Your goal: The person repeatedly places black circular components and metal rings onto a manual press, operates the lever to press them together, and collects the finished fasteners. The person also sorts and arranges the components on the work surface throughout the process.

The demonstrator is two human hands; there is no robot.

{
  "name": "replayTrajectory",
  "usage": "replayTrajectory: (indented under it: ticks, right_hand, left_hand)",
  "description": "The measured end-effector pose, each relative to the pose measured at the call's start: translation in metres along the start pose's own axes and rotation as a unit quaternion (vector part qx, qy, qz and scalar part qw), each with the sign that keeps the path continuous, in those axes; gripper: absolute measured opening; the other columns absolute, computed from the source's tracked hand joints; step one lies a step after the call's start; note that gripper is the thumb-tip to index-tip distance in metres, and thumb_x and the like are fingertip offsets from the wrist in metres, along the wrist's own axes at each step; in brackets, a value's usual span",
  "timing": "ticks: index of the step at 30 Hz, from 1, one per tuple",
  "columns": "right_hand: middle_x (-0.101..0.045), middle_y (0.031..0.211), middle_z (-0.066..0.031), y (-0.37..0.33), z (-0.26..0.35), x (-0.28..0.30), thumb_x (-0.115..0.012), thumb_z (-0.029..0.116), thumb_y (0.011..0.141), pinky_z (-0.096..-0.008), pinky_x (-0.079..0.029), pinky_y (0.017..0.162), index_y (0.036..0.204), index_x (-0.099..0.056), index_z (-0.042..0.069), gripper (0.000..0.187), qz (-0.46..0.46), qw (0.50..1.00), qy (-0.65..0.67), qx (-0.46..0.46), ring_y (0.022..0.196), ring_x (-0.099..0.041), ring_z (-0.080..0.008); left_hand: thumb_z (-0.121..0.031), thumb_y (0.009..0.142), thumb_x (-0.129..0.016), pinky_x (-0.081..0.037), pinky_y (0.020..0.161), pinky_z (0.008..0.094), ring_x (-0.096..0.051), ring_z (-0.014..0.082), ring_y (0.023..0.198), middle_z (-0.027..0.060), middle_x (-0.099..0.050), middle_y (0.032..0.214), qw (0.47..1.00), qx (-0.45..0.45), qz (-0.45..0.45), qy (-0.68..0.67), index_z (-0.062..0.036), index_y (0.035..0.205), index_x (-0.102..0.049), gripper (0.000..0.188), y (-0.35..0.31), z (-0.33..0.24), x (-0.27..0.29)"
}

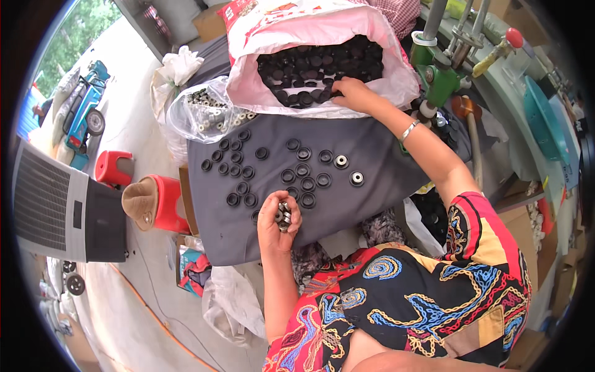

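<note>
Two hands were at work in the single head view. The left hand (279,217) was curled narrowly around a small stack of metal bearings (284,215), held just above the near edge of the grey board (372,204). The right hand (352,94) reached well away into the open pink sack (322,37); its fingers were bent down among the black caps in the sack (322,65), though whether they had closed on one could not be told.

On the grey board lay a scatter of black caps on the board (273,170), roughly two dozen, spread flat and mostly apart from one another. Two of them, the fitted pieces (348,170), showed a pale metal centre, as if a bearing already sat inside; the others looked empty. By that count the work seemed barely begun: nearly all the laid-out caps still lacked a bearing, and the sack stayed heaped with more.

Beside the sack, a clear plastic bag (207,111) held further metal parts. A green press (443,77) stood at the far right of the board, untouched.
</note>
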State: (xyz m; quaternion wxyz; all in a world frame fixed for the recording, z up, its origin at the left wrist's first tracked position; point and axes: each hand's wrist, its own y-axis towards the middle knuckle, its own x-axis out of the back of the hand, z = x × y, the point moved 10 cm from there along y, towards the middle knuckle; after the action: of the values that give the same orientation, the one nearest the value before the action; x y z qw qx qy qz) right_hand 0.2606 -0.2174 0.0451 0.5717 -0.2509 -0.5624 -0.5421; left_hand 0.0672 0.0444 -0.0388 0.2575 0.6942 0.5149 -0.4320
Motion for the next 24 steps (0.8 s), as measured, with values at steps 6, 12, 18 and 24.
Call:
replayTrajectory:
  ticks: [6,12,18,24]
  right_hand:
    - [-0.066,0.086,-0.0218,0.009,-0.013,0.02,-0.059,0.018,0.084,-0.0475,-0.049,0.078,0.097,-0.065,0.0,0.023,-0.124,0.99,0.044,-0.046,0.086,-0.064,-0.0382]
    - [-0.067,0.095,-0.0207,0.028,0.011,-0.022,-0.062,0.023,0.084,-0.0463,-0.049,0.082,0.104,-0.064,0.002,0.028,0.095,0.99,-0.016,-0.099,0.093,-0.064,-0.0374]
    - [-0.068,0.088,-0.018,0.02,0.0,-0.011,-0.068,0.018,0.078,-0.0434,-0.05,0.076,0.094,-0.069,0.004,0.022,-0.04,0.992,0.108,-0.042,0.085,-0.064,-0.0379]
    - [-0.059,0.067,-0.0028,-0.049,0.043,-0.021,-0.073,0.006,0.07,-0.0281,-0.043,0.048,0.095,-0.068,0.001,0.026,0.135,0.896,0.399,-0.143,0.052,-0.05,-0.0084]
  left_hand:
    - [-0.02,0.096,-0.053,-0.034,0.038,0.0219,-0.051,0.0181,0.058,0.0125,-0.057,0.084,1.0,0.0,0.008,-0.003,0.0005,0.108,-0.058,0.025,0.001,0.0,-0.001]
    - [-0.02,0.096,-0.052,-0.034,0.038,0.0221,-0.051,0.018,0.058,0.0124,-0.057,0.083,1.0,-0.005,-0.003,0.001,0.0003,0.107,-0.058,0.024,-0.002,-0.002,0.001]
    - [-0.02,0.096,-0.052,-0.034,0.038,0.0221,-0.051,0.0178,0.058,0.0119,-0.057,0.083,1.0,0.002,0.008,0.01,-0.0007,0.106,-0.058,0.023,0.003,0.002,-0.004]
    - [-0.019,0.095,-0.055,-0.037,0.04,0.0237,-0.055,0.0193,0.058,0.0132,-0.06,0.083,1.0,0.003,0.007,-0.005,-0.0008,0.105,-0.059,0.021,-0.001,0.0,0.001]
